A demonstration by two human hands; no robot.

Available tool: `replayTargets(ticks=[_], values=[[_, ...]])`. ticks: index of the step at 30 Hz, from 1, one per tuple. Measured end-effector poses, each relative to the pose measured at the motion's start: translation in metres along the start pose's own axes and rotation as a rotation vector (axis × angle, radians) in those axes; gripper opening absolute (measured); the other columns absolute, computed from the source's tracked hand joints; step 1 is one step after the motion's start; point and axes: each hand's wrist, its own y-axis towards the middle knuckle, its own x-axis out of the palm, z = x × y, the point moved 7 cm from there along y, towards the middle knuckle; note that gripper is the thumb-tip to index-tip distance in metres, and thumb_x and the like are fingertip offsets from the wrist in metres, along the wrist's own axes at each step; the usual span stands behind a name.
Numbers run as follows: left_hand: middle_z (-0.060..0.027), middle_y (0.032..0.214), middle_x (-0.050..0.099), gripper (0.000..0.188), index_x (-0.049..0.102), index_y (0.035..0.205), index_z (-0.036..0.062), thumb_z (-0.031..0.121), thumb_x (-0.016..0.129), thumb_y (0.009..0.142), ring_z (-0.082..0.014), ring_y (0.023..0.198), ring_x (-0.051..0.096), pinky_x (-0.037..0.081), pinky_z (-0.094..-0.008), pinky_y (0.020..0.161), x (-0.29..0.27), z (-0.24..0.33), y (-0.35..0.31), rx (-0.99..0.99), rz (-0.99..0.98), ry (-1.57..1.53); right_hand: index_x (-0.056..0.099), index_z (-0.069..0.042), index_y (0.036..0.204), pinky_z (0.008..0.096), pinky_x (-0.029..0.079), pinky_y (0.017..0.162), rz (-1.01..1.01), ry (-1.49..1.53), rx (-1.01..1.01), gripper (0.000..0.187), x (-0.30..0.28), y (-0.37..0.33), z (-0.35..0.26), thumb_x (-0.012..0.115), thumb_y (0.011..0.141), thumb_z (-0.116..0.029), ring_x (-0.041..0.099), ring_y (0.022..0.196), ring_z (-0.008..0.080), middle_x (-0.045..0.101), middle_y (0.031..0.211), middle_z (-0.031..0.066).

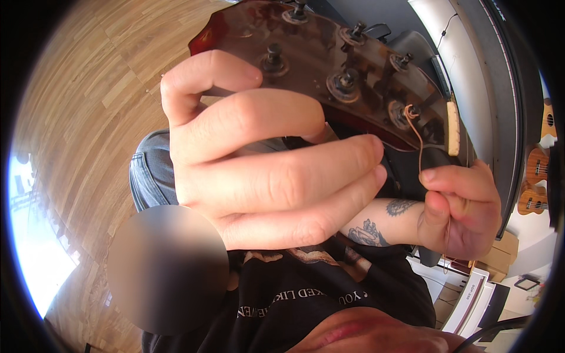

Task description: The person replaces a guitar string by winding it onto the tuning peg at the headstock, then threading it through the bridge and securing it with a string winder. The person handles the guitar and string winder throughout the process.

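Note:
A glossy dark brown guitar headstock with several metal tuning posts fills the top of the view. Wound on the post at the lower right is a bronze guitar string. Its free part runs down to my right hand, pinched between thumb and index finger, with the tail hanging below. My left hand, large and close, has its back to me over the headstock's near edge. Its fingers are curled; the index and middle tips press together at the edge below the string's post. My left thumb and whatever those fingertips grip are hidden.
A pale nut crosses the neck end of the headstock. Wood flooring lies to the left, with my jeans beneath the left hand. Several small ukuleles hang at far right, above cardboard boxes.

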Motion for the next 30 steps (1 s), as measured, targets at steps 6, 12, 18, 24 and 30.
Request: replayTargets(ticks=[6, 12, 18, 24, 30], values=[[0.0045, 0.085, 0.058, 0.031, 0.069, 0.086, 0.0218, 0.028, 0.09, 0.064, -0.0156, 0.069, 0.052, 0.039, -0.0389, 0.076, 0.006, 0.0, 0.006, -0.008, 0.118, 0.082, 0.061, -0.007, 0.09, 0.0259, 0.033, 0.047, -0.041, 0.013, -0.026, 0.026, 0.0, -0.001, 0.002, 0.085, 0.085, -0.016, 0.06, 0.053, 0.0113, 0.078, 0.085, 0.0061], [0.0019, 0.091, 0.066, 0.042, 0.061, 0.095, 0.0203, 0.019, 0.09, 0.064, -0.016, 0.067, 0.055, 0.036, -0.0387, 0.073, 0.006, 0.004, 0.007, -0.024, 0.028, 0.041, 0.061, -0.007, 0.091, 0.0265, 0.033, 0.048, -0.079, 0.034, 0.0, 0.026, -0.002, -0.001, 0.002, 0.086, 0.085, -0.013, 0.061, 0.054, 0.0118, 0.079, 0.087, 0.0067], [0.004, 0.092, 0.072, 0.051, 0.061, 0.107, 0.0186, 0.005, 0.09, 0.067, -0.014, 0.071, 0.058, 0.038, -0.0399, 0.093, 0.003, 0.002, 0.012, -0.102, -0.072, -0.062, 0.061, -0.008, 0.092, 0.0262, 0.033, 0.048, -0.092, 0.022, 0.026, 0.026, -0.001, 0.001, 0.0, 0.085, 0.085, -0.014, 0.061, 0.055, 0.0112, 0.079, 0.087, 0.0067], [0.0068, 0.079, 0.06, 0.042, 0.065, 0.082, 0.0205, 0.014, 0.095, 0.054, -0.0161, 0.07, 0.056, 0.04, -0.0415, 0.098, 0.01, 0.007, 0.016, -0.413, -0.289, 0.243, 0.062, -0.008, 0.093, 0.0261, 0.033, 0.048, -0.065, -0.002, 0.031, 0.026, 0.001, -0.009, 0.002, 0.085, 0.086, -0.016, 0.061, 0.056, 0.0112, 0.079, 0.087, 0.0061], [0.0035, 0.092, 0.07, 0.049, 0.064, 0.101, 0.0168, 0.014, 0.094, 0.061, -0.0132, 0.07, 0.061, 0.04, -0.0391, 0.099, 0.005, 0.003, 0.013, -0.1, -0.122, 0.003, 0.062, -0.008, 0.093, 0.0264, 0.034, 0.048, -0.078, 0.012, -0.004, 0.025, 0.0, -0.001, 0.001, 0.085, 0.086, -0.016, 0.062, 0.058, 0.0112, 0.079, 0.087, 0.0049]])
